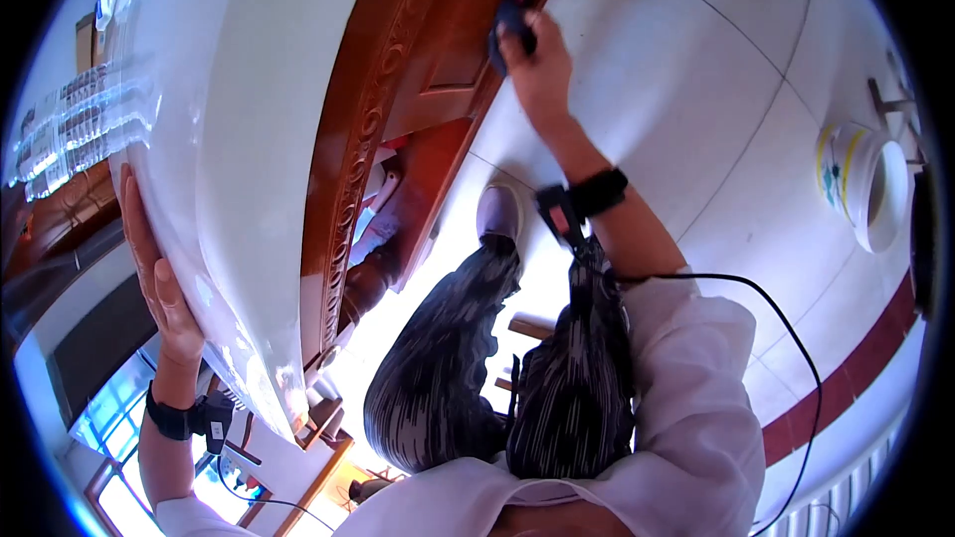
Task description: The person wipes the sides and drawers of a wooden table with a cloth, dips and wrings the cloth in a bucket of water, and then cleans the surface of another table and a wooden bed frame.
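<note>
My right hand is closed around a bunched dark cloth, slightly blurred, at the edge of a carved reddish-brown wooden cabinet front. My left hand lies flat with fingers stretched out along the far edge of a white tabletop with a clear plastic cover. It holds nothing. Below the carved panel, a cabinet door stands open. Inside are partly hidden items, among them one with a brown handle.
Clear plastic bottles stand at the tabletop's left end. A white bucket with a yellow stripe is on the tiled floor at right. A black cable runs from my right wrist strap. My shoe is close to the open door.
</note>
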A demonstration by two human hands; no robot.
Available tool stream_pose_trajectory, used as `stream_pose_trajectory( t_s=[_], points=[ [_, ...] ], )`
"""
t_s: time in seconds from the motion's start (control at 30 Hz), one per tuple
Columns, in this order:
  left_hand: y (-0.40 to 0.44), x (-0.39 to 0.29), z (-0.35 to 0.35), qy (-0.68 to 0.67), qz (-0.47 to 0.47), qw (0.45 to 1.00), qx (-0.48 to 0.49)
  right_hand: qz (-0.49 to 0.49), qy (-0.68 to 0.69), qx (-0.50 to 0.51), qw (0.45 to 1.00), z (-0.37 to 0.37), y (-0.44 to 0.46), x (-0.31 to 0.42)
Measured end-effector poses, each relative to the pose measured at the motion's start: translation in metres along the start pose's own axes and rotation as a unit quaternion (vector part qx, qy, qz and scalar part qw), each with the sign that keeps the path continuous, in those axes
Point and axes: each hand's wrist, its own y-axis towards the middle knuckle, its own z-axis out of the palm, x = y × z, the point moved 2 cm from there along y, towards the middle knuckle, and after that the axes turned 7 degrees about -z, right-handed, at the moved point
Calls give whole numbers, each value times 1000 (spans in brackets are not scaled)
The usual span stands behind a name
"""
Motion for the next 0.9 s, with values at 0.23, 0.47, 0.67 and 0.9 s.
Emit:
stream_pose_trajectory(
  t_s=[0.23,0.47,0.67,0.9],
  points=[
    [-4,7,0,-9,-24,1000,8,-29,27,69,997,-5,-37,2],
    [-8,4,-7,40,-52,998,19,-58,-29,-84,994,5,35,-18],
    [-8,6,-5,10,-27,1000,9,-91,131,27,987,11,-56,67],
    [-1,6,0,0,-11,1000,-2,-211,155,50,964,4,-45,121]
  ],
)
